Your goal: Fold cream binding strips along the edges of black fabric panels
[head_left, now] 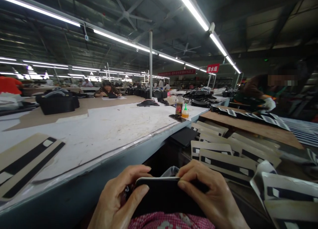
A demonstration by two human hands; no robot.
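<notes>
Low in the view, a black panel (159, 196) with rounded corners and a pale top edge stands upright over a red checked cloth (171, 220). My left hand (121, 192) is at its upper left corner, the thumb lying on the black face and the fingers bent behind the edge. At the upper right, my right hand (203, 186) pinches the pale edge between thumb and fingers. The far side of the panel is hidden. Similar beige panels (226, 162) with black strips and white patches stand in rows on my right.
A white-covered table (111, 123) stretches ahead, with a beige panel (32, 159) on its left end. Near its right edge stand a dark bottle (179, 109), a glue bottle (185, 112) and a phone (177, 117). A co-worker (258, 90) bends over a bench at right.
</notes>
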